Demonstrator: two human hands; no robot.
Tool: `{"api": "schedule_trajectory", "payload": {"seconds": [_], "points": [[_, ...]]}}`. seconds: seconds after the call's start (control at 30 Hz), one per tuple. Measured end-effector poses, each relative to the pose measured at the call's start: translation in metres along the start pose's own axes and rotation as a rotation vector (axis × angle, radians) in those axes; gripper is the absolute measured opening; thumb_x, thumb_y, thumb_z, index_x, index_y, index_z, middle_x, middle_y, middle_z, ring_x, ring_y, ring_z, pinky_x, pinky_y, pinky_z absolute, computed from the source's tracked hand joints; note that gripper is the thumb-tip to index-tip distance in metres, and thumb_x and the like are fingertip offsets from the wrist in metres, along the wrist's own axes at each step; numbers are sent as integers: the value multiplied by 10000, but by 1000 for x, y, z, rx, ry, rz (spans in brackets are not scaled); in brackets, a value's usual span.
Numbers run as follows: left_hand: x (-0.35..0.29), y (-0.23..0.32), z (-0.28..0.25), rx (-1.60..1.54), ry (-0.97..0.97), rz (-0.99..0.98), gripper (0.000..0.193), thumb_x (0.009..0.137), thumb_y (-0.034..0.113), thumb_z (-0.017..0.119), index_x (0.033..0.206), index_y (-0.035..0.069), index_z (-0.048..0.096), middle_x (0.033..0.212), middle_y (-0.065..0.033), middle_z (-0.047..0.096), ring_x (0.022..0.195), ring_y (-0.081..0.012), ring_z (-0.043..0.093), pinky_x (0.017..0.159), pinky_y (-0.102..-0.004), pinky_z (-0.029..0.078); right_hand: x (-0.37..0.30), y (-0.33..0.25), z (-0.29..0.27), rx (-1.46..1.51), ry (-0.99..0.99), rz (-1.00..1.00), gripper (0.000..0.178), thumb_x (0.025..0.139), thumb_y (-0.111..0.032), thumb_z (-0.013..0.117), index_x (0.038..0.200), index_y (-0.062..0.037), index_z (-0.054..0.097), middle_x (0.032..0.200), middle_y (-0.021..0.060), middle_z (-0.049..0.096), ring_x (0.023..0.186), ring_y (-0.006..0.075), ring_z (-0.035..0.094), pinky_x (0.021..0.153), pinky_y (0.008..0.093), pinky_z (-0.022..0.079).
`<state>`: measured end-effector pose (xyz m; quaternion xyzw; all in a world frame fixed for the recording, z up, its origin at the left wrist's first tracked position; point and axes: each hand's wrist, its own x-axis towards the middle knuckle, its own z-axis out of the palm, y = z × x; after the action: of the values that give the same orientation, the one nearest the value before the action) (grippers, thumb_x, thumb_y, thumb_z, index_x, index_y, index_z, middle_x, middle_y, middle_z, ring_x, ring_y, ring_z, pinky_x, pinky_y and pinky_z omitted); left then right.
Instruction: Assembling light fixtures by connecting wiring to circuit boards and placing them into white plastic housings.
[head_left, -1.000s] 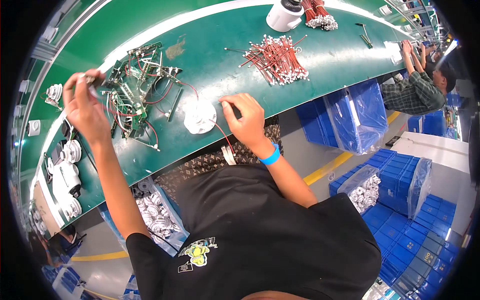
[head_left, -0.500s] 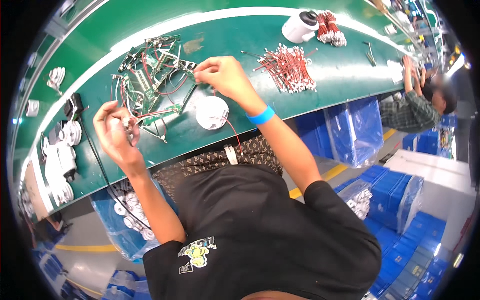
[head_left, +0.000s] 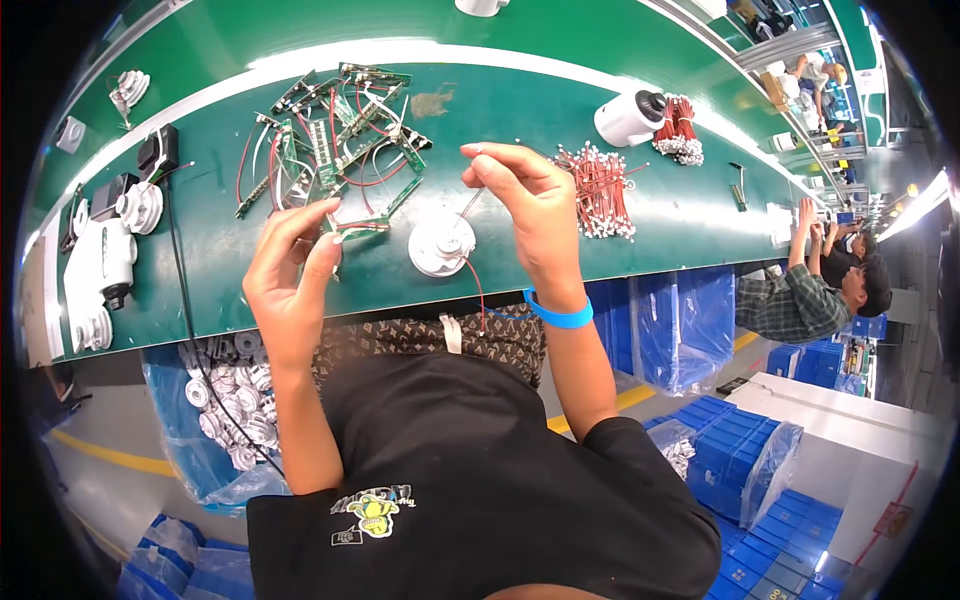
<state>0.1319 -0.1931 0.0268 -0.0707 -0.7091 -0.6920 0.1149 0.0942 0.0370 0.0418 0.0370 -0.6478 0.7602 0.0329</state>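
My left hand (head_left: 292, 275) is at the near edge of a heap of green circuit boards (head_left: 322, 150). Its thumb and forefinger close around red and pale wires that run to a small green board (head_left: 362, 228); the fingers hide the wire ends. My right hand (head_left: 540, 205), with a blue wristband, is raised above and to the right of a white round plastic base (head_left: 440, 245). Thumb and forefinger pinch a thin grey strand (head_left: 470, 206) that slants down to this base; its exact kind is unclear. A red wire trails from the base toward the table's near edge.
Right of my right hand lie loose red wires with white connectors (head_left: 598, 190), a white camera-like housing (head_left: 625, 120) and bundled wires (head_left: 680, 130). White housings (head_left: 100, 265) and a black cable (head_left: 178, 245) are at left. A co-worker (head_left: 805, 300) sits at far right.
My right hand has left the circuit-board heap and is now over the white base, pinching a strand. My left hand has shifted right. The base now shows a raised centre; the view has shifted.
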Motion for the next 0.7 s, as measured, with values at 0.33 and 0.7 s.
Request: {"api": "schedule_trajectory", "payload": {"seconds": [0.33, 0.7], "points": [[4, -9, 3, -569, -69, -300, 472, 1005, 342, 442, 1219, -76, 493, 1190, -242, 577, 1082, -344, 611, 952, -460, 503, -2, 0, 3, 293, -122, 69, 216, 898, -82, 631, 1077, 36, 657, 926, 110, 670, 869, 159, 607, 778, 293, 470], [-7, -7, 24, -737, -106, -620, 457, 992, 367, 473, 1244, -13, 496, 1119, -228, 619, 917, -293, 682, 704, -401, 613, -17, -12, 30, -423, -185, -224, 126, 808, -15, 685, 925, -35, 729, 881, 78, 692, 815, 147, 642, 663, 277, 497]]}}
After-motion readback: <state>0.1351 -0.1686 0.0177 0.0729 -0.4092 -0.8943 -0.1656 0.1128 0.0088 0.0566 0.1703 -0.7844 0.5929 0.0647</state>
